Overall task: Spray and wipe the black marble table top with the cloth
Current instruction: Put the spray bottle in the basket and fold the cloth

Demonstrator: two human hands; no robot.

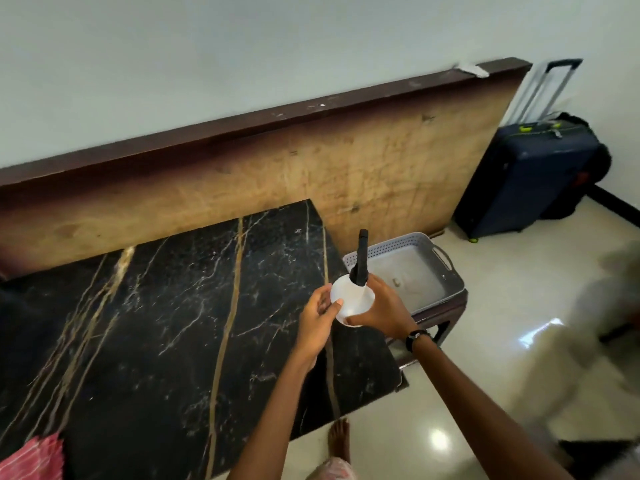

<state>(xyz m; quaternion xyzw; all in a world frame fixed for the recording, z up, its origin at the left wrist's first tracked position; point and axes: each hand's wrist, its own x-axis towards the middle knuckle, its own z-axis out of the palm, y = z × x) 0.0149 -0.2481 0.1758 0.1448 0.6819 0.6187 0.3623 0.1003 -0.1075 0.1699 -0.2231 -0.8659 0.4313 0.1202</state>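
Note:
The black marble table top, veined in gold and white, fills the lower left. Over its right edge I hold a white spray bottle with a black nozzle pointing away from me. My left hand cups the bottle's left side, thumb against it. My right hand, with a black band on the wrist, grips the bottle from the right. A red and white striped cloth lies at the table's bottom left corner, partly cut off by the frame edge.
A grey perforated plastic tray sits on a dark stool right of the table. A wooden board leans on the wall behind. A navy suitcase stands at the far right. My bare foot is on the glossy tile floor.

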